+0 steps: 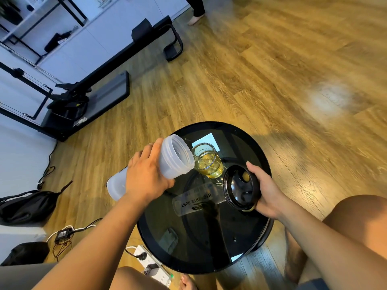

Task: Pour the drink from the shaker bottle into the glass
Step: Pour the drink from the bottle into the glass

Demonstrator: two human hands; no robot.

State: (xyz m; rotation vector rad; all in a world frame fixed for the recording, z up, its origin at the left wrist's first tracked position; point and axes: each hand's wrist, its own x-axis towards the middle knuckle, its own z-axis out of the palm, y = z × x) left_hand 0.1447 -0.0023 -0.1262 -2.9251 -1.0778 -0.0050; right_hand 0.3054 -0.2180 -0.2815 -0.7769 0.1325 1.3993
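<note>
A translucent white shaker bottle [173, 159] is tipped nearly flat, its open mouth right at the rim of a clear glass [208, 162]. My left hand [144, 178] grips the bottle around its middle. The glass stands on the round black glass-topped table [209, 248] and holds yellow drink in its lower part. The bottle looks empty inside. My right hand [265, 190] holds the bottle's black lid [240, 188] upturned just above the table, to the right of the glass. The bottle's lettering is mirrored in the tabletop.
The table stands on a wooden floor. A power strip [146, 261] and cables lie by its near-left edge, black bags [27, 206] further left. A black exercise machine [94, 88] sits at the back left. Another person's foot [195, 19] shows far back. My knees flank the table.
</note>
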